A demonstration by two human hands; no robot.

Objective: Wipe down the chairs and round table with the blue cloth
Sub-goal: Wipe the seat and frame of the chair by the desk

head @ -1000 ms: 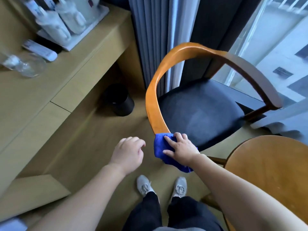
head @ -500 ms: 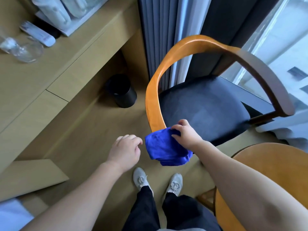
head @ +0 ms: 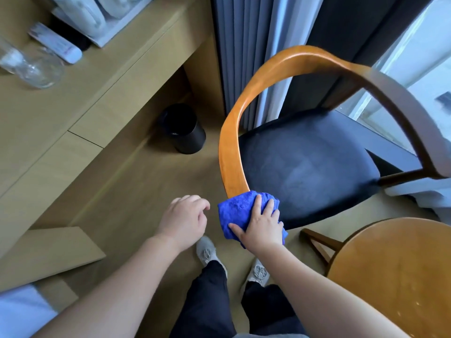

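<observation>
**Cloth's on the tip of the chair rail right now**

So the right hand [head: 261,226] is on the blue cloth [head: 238,211]. The fingers are spread a little and laid over the top of it, with the thumb stuck out sideways along the near edge. Looks like pressing more than grabbing, as far as I can tell. The cloth is bunched up under the palm and fingers and wrapped over the near end of the chair [head: 317,54]'s curved wooden rail [head: 229,154]. The rail comes out from right under the fingertips and arcs away from there. A bit of cloth hangs out below the heel of the hand.

Just past the fingertips, on the little-finger side, is the dark seat [head: 307,164]. The round table [head: 395,276] sits off to the outer side of that forearm, near the hand but not touching it.

The left hand [head: 184,219] hangs in the air just beside the cloth, thumb side toward it, not touching. Its fingers are loosely curled and close together, with nothing in them.

Out beyond the left knuckles there's a black bin [head: 185,132] on the floor. Past that is a wooden desk [head: 48,113] with a clear bottle [head: 29,67] and a white remote [head: 55,43] on top. A grey curtain [head: 244,57] hangs beyond the far bend of the rail. Down below both wrists you can see two grey shoes [head: 207,252].
</observation>
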